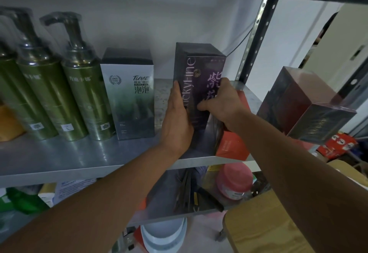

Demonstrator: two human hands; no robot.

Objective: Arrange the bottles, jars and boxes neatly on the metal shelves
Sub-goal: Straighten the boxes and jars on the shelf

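A tall dark purple box [199,67] stands upright on the metal shelf [79,159], right of centre. My left hand [177,119] holds its left side with the fingers laid along the edge. My right hand [221,101] grips its right front, thumb across the face. An orange-red box [232,145] stands just right of it, partly behind my right hand. To the left stand a white and grey box [129,97] and three green pump bottles [83,97] in plastic wrap.
A dark red wrapped box [306,103] juts out at the right, beyond the shelf post [256,39]. The lower shelf holds a pink jar [235,181], dark items and a green bottle [22,199]. A wooden surface [268,224] lies at the lower right.
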